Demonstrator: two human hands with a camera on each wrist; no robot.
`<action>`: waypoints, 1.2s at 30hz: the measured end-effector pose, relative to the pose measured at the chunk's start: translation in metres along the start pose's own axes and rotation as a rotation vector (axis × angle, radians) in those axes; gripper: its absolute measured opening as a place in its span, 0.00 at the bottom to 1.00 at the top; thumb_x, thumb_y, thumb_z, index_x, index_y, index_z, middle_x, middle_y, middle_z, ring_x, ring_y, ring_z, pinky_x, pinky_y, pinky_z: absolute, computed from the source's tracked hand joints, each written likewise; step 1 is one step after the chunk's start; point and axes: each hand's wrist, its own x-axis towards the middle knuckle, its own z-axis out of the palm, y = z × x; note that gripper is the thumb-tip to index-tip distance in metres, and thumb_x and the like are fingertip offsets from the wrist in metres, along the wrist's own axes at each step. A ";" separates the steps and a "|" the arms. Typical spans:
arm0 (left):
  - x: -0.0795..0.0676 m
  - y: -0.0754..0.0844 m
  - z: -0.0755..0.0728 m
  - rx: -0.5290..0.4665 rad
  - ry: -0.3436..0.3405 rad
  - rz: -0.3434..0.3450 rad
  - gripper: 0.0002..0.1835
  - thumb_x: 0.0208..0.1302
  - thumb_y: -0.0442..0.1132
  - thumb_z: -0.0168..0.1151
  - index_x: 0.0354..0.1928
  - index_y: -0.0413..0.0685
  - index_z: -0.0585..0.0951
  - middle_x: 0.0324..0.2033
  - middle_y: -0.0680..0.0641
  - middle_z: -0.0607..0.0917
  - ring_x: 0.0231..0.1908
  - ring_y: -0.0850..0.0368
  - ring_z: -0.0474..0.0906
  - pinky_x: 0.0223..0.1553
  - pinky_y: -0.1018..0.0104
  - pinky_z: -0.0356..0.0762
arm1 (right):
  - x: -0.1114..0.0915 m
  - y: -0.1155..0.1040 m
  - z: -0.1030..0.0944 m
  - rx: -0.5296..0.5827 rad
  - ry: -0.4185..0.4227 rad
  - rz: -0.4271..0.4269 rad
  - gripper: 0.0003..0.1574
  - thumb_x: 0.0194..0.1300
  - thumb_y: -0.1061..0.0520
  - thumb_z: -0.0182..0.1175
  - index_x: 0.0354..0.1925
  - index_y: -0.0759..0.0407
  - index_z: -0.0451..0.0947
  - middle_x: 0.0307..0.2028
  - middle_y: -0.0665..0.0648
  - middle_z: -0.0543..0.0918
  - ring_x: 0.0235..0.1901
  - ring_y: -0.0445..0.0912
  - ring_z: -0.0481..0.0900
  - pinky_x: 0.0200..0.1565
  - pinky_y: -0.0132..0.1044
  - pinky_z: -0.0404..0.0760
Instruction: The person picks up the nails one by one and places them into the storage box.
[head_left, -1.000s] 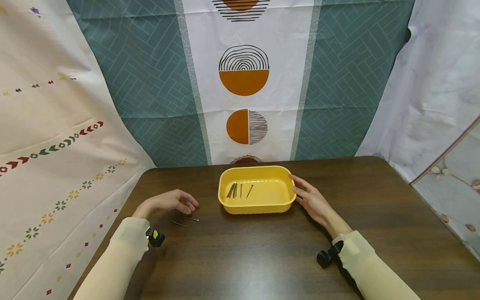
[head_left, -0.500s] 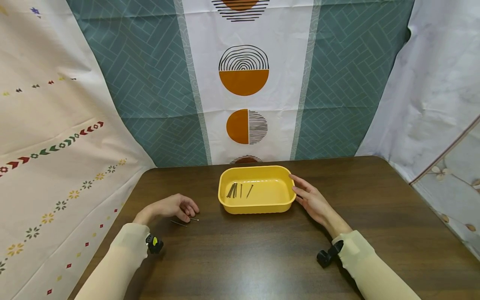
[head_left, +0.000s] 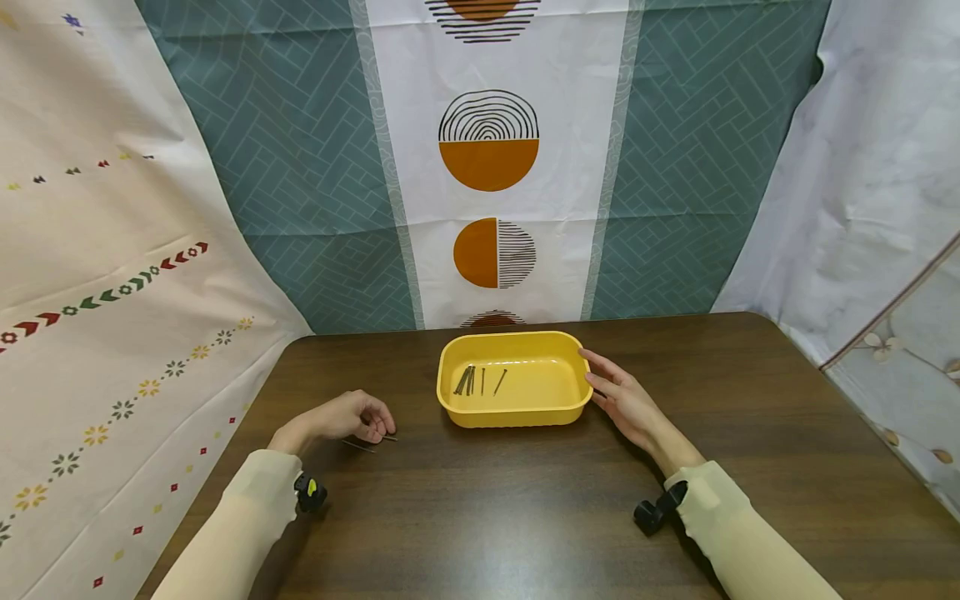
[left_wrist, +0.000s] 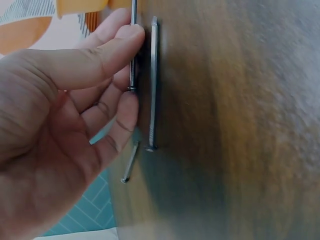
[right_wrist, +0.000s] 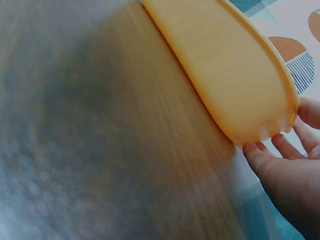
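Observation:
At the left of the table my left hand pinches a long metal nail between thumb and fingers, low over the wood. Right beside it lies a second long nail, and a nail that looks shorter rests under the hand's edge. A yellow rectangular tray stands at the table's far middle. Several nails lie in the left half of its floor. My right hand touches the tray's right end, fingers spread and only slightly bent against the wall and rim.
The dark wooden table reaches toward me in front of the tray. Behind it hangs a patterned cloth, with a light curtain along the left side and another at the right.
My left hand has come slightly lower and its thumb and fingers have closed on a nail. The right hand and the tray stay where they were.

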 end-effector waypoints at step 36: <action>0.007 0.025 -0.018 0.047 0.181 -0.018 0.12 0.74 0.27 0.59 0.54 0.29 0.83 0.45 0.33 0.85 0.42 0.48 0.81 0.44 0.54 0.88 | 0.000 0.001 -0.001 -0.014 0.000 0.000 0.38 0.84 0.55 0.49 0.83 0.60 0.50 0.81 0.62 0.49 0.79 0.58 0.51 0.77 0.58 0.51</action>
